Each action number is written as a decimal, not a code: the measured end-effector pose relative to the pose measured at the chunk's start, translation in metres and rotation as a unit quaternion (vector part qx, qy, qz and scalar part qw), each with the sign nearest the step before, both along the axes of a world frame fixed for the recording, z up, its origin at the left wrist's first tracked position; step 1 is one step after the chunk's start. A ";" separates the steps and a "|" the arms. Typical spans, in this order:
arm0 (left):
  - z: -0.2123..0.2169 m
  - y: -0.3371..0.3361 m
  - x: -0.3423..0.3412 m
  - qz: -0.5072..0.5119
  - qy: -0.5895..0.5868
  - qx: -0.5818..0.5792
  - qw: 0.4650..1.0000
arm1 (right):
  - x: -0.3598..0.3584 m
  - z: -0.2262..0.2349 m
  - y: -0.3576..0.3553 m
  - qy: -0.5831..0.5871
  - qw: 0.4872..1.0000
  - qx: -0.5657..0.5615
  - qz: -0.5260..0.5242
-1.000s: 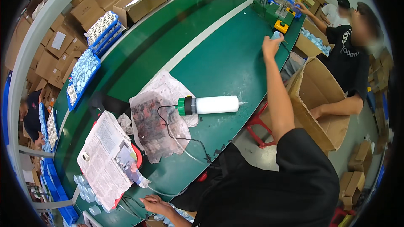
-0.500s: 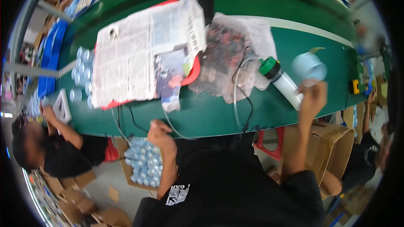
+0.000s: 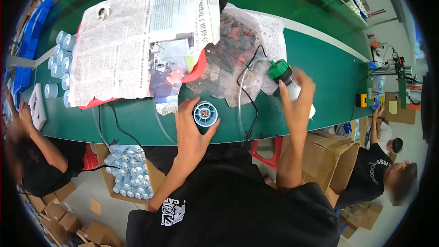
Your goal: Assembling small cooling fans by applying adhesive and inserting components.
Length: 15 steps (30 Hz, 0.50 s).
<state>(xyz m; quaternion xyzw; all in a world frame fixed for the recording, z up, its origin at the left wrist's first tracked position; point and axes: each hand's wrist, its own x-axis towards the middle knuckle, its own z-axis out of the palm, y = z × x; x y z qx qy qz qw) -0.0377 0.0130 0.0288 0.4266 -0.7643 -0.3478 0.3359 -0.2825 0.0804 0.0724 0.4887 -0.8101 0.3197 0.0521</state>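
A light-blue round plastic part [image 3: 199, 118] with a spoked face and a coppery centre is held at the table's front edge. My left hand [image 3: 188, 126] grips it between thumb and fingers, and a thin wire rises behind it. To the right, a white dispensing syringe [image 3: 292, 92] with a green cap, black collar and clear hose lies slanted on the green table. Around its upper body curl the thumb and slightly blurred fingers of my right hand [image 3: 299, 103]. Part of the barrel is hidden behind that hand; its white end shows beyond.
Newspaper [image 3: 123, 41] covers a red tray at left, beside several light-blue cups [image 3: 57, 64]. A stained sheet [image 3: 233, 50], hose and black cable lie mid-table. Below are a carton of blue parts [image 3: 130, 174] and an open carton [image 3: 320, 155]. Co-workers sit on both sides.
The blue round part has gone from my right hand to my left. My right hand has moved onto the syringe. The whole view has shifted a little.
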 end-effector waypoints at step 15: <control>-0.012 -0.006 -0.013 0.010 -0.035 -0.025 0.999 | -0.068 0.047 -0.008 -0.521 0.750 -0.318 0.255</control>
